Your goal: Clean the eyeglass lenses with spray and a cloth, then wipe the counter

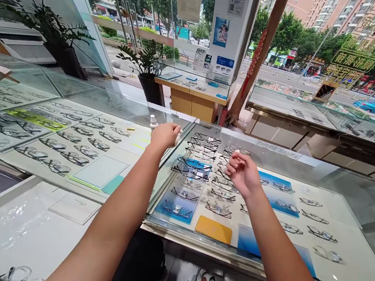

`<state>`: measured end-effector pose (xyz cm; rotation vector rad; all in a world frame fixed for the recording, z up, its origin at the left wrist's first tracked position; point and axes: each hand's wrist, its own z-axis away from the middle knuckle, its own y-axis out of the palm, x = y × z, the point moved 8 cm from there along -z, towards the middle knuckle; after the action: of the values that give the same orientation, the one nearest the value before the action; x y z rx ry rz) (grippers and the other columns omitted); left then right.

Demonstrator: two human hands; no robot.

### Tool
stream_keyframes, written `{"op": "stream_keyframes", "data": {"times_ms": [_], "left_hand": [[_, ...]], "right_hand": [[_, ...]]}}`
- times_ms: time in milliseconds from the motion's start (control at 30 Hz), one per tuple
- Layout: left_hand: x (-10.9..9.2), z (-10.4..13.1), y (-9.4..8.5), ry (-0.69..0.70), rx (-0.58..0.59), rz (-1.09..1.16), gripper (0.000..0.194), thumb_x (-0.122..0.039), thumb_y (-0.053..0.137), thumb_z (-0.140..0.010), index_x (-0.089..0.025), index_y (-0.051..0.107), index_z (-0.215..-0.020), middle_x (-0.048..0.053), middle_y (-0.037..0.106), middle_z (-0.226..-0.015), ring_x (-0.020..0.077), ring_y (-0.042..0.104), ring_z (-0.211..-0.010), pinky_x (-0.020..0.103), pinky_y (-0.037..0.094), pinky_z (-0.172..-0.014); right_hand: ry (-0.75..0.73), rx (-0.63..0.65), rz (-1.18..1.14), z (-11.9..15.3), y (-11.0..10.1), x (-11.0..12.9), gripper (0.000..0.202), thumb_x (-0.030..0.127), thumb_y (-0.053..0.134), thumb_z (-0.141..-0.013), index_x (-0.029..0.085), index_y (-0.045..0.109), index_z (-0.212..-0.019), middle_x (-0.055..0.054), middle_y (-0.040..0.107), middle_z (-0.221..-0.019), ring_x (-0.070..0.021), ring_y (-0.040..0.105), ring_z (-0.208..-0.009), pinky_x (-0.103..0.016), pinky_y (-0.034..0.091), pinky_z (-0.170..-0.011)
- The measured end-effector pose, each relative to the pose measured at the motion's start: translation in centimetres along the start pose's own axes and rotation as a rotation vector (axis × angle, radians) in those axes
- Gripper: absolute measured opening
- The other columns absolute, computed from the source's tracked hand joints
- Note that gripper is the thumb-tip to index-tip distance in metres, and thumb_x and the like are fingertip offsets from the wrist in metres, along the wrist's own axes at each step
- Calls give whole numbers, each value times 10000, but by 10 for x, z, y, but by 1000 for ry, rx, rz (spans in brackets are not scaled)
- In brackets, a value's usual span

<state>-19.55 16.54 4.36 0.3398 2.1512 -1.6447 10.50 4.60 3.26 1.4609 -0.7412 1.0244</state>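
My left hand [165, 135] is closed above the glass counter, near the joint between two cases. A bit of white, cloth-like material [178, 138] shows at its thumb side; the fingers hide most of it. Just beyond the back of this hand appears a small white spray bottle [153, 121], its lower part hidden. My right hand [243, 174] is raised over the right-hand case with its fingers curled. Something tiny and white shows at its fingertips, too small to name. Beneath the glass, rows of eyeglasses [222, 194] lie on white and blue panels.
More eyeglasses [56, 145] fill the left case, beside a pale rectangular card [101, 171]. A yellow case [213, 229] lies near the front edge. Below left, a white surface [26, 234] bears a pair of glasses [17, 274]. Potted plants and other display counters stand beyond.
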Motion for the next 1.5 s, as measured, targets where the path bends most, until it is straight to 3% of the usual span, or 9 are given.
{"op": "stream_keyframes", "data": {"times_ms": [100, 200, 367, 600, 900, 1100, 1300, 1400, 1500], "left_hand": [[13, -2, 7, -112, 104, -102, 217, -379, 625, -900, -230, 725, -1022, 128, 758, -1010, 293, 637, -902, 344, 410, -739], [8, 0, 7, -123, 115, -84, 241, -343, 606, -895, -246, 759, -1054, 131, 774, -1112, 319, 658, -992, 367, 446, -780], [-18, 9, 15, -19, 170, -131, 328, -352, 483, -968, -235, 789, -986, 118, 792, -1047, 296, 676, -924, 347, 440, -762], [-75, 36, 27, 432, 221, -58, 316, -494, 649, -898, -249, 803, -1027, 71, 782, -931, 238, 652, -804, 306, 358, -648], [-80, 38, 55, 470, 306, -91, 104, -272, 740, -792, -260, 826, -850, 43, 749, -824, 211, 632, -719, 290, 326, -618], [-80, 37, 43, 491, 268, -83, 104, -231, 687, -789, -224, 791, -789, 51, 729, -783, 204, 604, -703, 297, 320, -612], [-91, 44, 12, 392, 231, 334, 195, -373, 700, -810, -195, 775, -829, -9, 544, -637, 153, 474, -611, 281, 295, -595], [-109, 58, 14, 361, 313, 673, 298, -471, 756, -794, -178, 763, -847, -40, 457, -600, 129, 402, -592, 270, 281, -598], [-127, 75, 23, 362, 452, 898, 339, -497, 803, -775, -169, 739, -832, -20, 537, -673, 124, 417, -643, 269, 300, -619]], "right_hand": [[11, 75, -25, 2, 6, 2, 318, 527, 681, -819, 257, 516, -849, 47, 259, -704, -165, 256, -590, -298, 320, -573], [16, 117, -31, 4, 10, 3, 307, 537, 651, -847, 259, 522, -860, 44, 243, -711, -172, 252, -594, -306, 323, -586], [17, 144, -61, 7, 14, 5, 286, 522, 640, -853, 259, 529, -856, 42, 257, -709, -177, 270, -590, -319, 335, -592], [-18, 127, -147, 8, 13, 3, 359, 166, 718, -647, 258, 540, -945, 49, 319, -771, -145, 241, -612, -278, 296, -582], [-7, 148, -139, 5, 16, 1, 393, 95, 693, -568, 239, 503, -880, 57, 351, -778, -116, 260, -606, -259, 273, -567], [-25, 135, -116, 2, 13, 0, 367, 100, 733, -552, 226, 503, -809, 62, 393, -755, -102, 286, -602, -240, 278, -565], [-202, -39, 257, -3, -5, 6, 237, 269, 790, -654, 218, 641, -831, 47, 481, -717, -129, 375, -631, -268, 306, -608], [-302, -100, 494, -2, -6, 8, 269, 421, 804, -773, 212, 714, -916, 27, 530, -726, -157, 420, -665, -285, 320, -621], [-375, -114, 602, 2, -2, 11, 303, 482, 788, -835, 210, 732, -956, 16, 572, -764, -157, 415, -654, -292, 320, -607]]}}
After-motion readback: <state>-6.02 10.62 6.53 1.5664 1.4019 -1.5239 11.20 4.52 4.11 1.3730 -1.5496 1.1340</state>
